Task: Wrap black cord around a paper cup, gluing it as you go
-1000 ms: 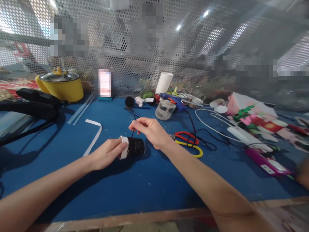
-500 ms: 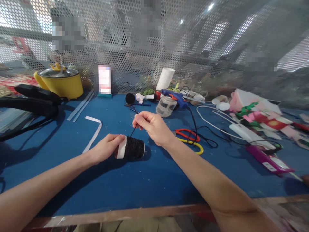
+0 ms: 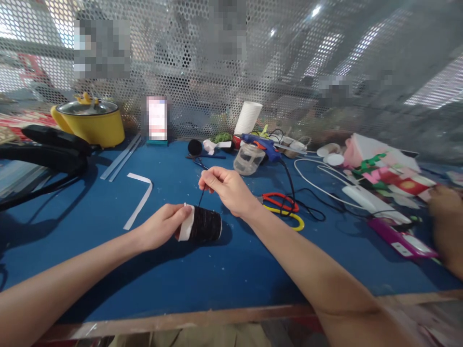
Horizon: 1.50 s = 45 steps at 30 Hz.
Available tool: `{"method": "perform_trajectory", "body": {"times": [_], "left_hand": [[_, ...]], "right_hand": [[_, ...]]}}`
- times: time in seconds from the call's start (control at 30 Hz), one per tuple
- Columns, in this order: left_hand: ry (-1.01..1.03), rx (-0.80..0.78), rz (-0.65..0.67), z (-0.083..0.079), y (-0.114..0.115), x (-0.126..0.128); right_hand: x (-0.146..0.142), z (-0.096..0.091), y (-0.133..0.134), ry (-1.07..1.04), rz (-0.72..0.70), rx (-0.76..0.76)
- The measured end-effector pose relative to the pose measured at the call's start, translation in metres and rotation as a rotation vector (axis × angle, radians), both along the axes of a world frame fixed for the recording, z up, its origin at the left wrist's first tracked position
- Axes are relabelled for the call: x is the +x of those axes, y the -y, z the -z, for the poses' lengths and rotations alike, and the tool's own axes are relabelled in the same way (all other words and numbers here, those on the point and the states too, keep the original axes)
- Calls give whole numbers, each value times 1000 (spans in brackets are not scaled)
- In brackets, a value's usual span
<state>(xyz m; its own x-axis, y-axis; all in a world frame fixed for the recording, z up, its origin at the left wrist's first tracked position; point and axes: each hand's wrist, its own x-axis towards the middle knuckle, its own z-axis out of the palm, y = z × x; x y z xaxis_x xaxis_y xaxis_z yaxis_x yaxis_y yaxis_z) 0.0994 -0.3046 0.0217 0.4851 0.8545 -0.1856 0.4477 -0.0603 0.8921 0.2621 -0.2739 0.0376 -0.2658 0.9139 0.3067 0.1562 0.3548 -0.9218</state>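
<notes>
A small cup [image 3: 207, 224] lies on its side just over the blue table, most of its wall wound with black yarn and a white band bare at one end. My left hand [image 3: 167, 222] is closed on that white end, thumb on top and the other fingers mostly hidden. Above the cup, my right hand [image 3: 224, 188] pinches a strand of black yarn [image 3: 201, 196], which runs taut down to the edge of the wound part. Scissors [image 3: 284, 209] with red and yellow handles lie right of my right hand.
A white strip [image 3: 142, 202] lies left. Behind stand a yellow pot [image 3: 92, 125], a lit phone [image 3: 157, 118], and a clear jar [image 3: 249, 159] with a blue glue gun [image 3: 265, 147]. Cables and a purple power strip [image 3: 401, 241] lie right, near another person's hand [image 3: 446, 226].
The cup and my left hand have shifted slightly right, and the cup has tilted a little. My right hand stays nearly in place. Another person's hand has come in at the right edge.
</notes>
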Motion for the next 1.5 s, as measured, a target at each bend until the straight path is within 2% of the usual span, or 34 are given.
{"method": "perform_trajectory", "body": {"times": [0.2,0.7,0.93,1.33,1.5], "left_hand": [[-36,82,89,-6,9,0],[-155,365,345,-8,11,-4],[-115,547,462,-5,9,-5],[-115,744,500,-6,10,-5],[-155,868,513,-6,12,-5]], "right_hand": [[-2,3,-2,73,-16,-39],[-4,7,0,204,-110,-188],[-3,8,1,304,-177,-149],[-4,3,6,431,-152,-117],[-5,4,4,391,-160,-136]]}}
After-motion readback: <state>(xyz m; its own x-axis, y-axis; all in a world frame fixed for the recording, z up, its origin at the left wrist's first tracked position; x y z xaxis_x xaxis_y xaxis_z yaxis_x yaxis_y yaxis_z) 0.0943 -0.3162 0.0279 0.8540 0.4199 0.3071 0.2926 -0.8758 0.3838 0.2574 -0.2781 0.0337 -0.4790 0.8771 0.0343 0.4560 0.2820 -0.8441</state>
